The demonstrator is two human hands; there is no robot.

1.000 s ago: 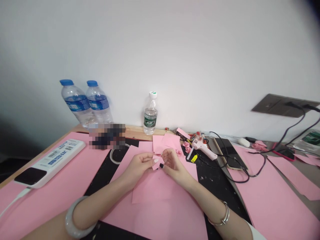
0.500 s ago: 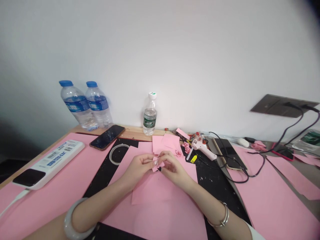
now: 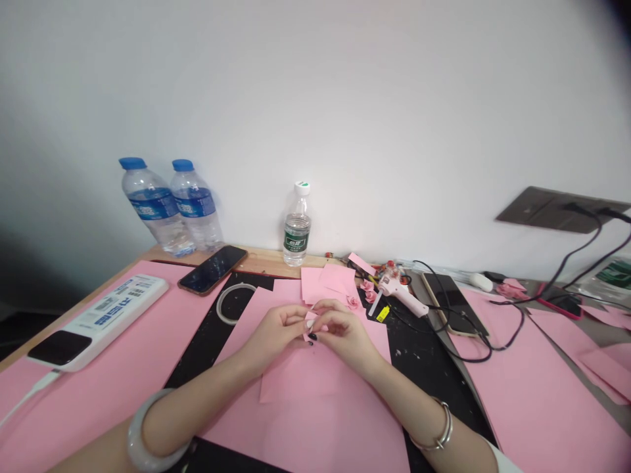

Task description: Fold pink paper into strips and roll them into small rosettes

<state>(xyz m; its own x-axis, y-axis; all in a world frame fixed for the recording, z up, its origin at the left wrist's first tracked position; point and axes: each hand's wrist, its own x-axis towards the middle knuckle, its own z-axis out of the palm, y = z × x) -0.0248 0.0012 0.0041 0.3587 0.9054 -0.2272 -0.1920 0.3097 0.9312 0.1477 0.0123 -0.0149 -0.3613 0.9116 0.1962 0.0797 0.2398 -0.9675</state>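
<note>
Between my fingertips is a small piece of pink paper (image 3: pixel 309 326), mostly covered by the fingers. My left hand (image 3: pixel 282 328) pinches it from the left. From the right, my right hand (image 3: pixel 344 332) is closed on the same piece, its fingers curled over the top. Below both hands lie larger pink paper sheets (image 3: pixel 315 420) on a black mat (image 3: pixel 414 355). Just beyond my hands rests a stack of small pink paper squares (image 3: pixel 328 281), with several folded pink paper roses (image 3: pixel 353 302) beside it.
A pink glue gun (image 3: pixel 401 294) with a black cable lies right of the roses, near a phone (image 3: pixel 454 303). Another phone (image 3: pixel 213 269), a white power bank (image 3: pixel 101 322) and a tape ring (image 3: pixel 231 303) are at left. Water bottles (image 3: pixel 296 230) stand along the wall.
My right fingers have shifted slightly over the small paper, covering more of it. At the far right, another piece of pink paper has come into view on the table.
</note>
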